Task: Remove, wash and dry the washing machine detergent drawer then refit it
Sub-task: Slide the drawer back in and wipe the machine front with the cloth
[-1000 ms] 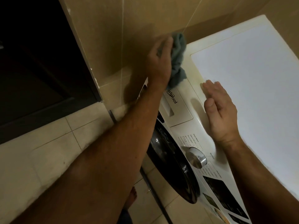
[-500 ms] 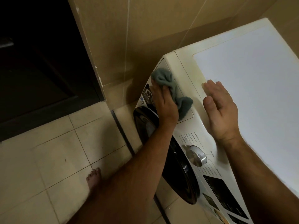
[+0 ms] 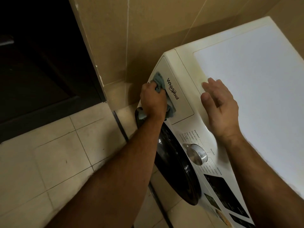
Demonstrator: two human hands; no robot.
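The white detergent drawer [image 3: 179,96] sits shut in the front panel of the washing machine [image 3: 255,83], at its top left corner, with a brand name printed on it. My left hand [image 3: 153,102] grips a bunched grey-green cloth [image 3: 158,80] and presses it against the drawer's lower front edge, by the handle recess. Cloth sticks out above and below my fist. My right hand [image 3: 220,104] lies flat on the front edge of the machine's top, fingers straight.
A silver program dial [image 3: 196,154] and a dark display panel [image 3: 225,193] sit right of the drawer. The black round door [image 3: 179,167] is below. A beige tiled wall [image 3: 148,38] stands behind, a dark doorway [image 3: 41,63] to the left, pale floor tiles [image 3: 57,153] underneath.
My left hand has come down with the cloth from the machine's top corner to the drawer's lower front edge. The right hand has stayed where it was.
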